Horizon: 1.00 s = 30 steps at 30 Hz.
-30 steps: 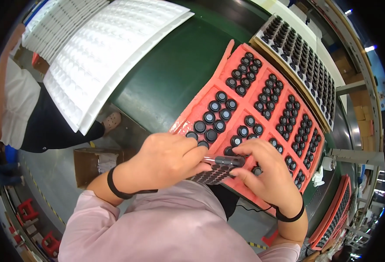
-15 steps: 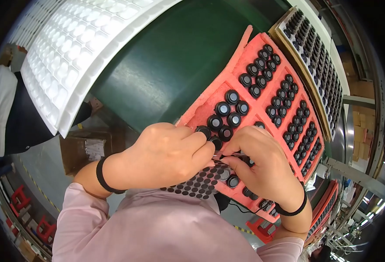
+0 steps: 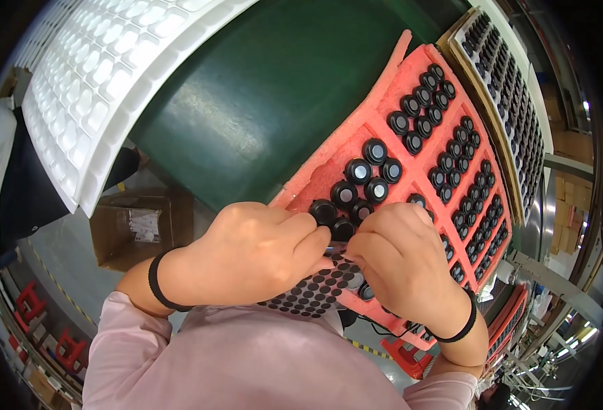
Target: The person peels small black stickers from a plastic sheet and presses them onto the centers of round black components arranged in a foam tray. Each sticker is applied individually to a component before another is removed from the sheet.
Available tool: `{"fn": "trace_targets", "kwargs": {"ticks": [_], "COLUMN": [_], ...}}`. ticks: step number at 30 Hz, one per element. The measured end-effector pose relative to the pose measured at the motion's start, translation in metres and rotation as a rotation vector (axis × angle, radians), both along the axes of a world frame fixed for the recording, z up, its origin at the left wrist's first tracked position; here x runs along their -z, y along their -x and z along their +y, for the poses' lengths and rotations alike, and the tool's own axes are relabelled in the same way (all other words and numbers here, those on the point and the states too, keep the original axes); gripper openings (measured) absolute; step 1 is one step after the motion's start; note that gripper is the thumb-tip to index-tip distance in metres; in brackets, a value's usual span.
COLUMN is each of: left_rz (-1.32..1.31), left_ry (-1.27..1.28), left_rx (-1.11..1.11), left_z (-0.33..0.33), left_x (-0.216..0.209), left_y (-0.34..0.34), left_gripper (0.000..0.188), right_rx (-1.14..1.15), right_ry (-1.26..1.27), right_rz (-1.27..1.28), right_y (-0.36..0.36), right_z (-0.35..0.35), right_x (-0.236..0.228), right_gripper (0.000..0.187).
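My left hand (image 3: 260, 256) is closed on the upper edge of a clear sheet of black round stickers (image 3: 305, 295), which hangs below it over my lap. Close beside its fingertips, my right hand (image 3: 407, 263) is curled with its fingertips pinched together at the sheet's edge. Whatever the right fingers hold is hidden behind them. Just past both hands lies a pink foam tray (image 3: 323, 162), its compartments filled with black round parts (image 3: 375, 152) with pale grey discs on top. Some parts near my hands have plain dark tops, such as one black part (image 3: 323, 212).
A green work surface (image 3: 247, 116) lies under the foam tray. To the left stands a large white moulded tray (image 3: 89, 147). A cardboard box (image 3: 104, 239) is on the floor below. At the far right, another tray (image 3: 475, 65) of dark parts borders the foam tray.
My right hand has drawn in to the sheet's edge, its fingers now curled more tightly downward. The left hand keeps its hold on the sheet. The whole view has shifted slightly.
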<state>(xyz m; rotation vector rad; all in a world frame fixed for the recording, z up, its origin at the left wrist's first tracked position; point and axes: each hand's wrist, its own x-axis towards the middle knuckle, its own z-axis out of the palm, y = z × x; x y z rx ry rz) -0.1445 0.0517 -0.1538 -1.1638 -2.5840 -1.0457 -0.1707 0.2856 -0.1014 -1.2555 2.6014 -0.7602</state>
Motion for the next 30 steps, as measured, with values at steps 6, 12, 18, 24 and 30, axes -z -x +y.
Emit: {"fn": "trace_targets", "kwargs": {"ticks": [6,12,18,24,30], "left_rz": [-0.078,-0.009,0.0,-0.038,-0.062], "left_ry": [-0.055,-0.044,-0.042,0.041,0.071], "left_rx": [-0.019,-0.011,0.025,0.024,0.037], "left_z": [-0.006,-0.001,0.01,0.013,0.012], "left_x": [-0.001,0.001,0.006,0.008,0.008], "left_y": [-0.001,-0.001,-0.004,-0.004,-0.004], "left_gripper": [0.035,0.036,0.036,0.036,0.036], "right_rx": [-0.084,0.366,0.361,0.32,0.32], "right_ry": [0.082,0.163,0.073,0.021,0.023], "right_rz": [-0.029,-0.552,-0.485,-0.412,-0.372], "right_y": [0.01,0.029,0.037,0.038,0.036], "right_z": [0.005,0.003,0.001,-0.001,-0.002], "right_x": [0.0,0.005,0.023,0.028,0.033], "right_gripper": [0.027,0.013,0.009,0.009,0.008]}}
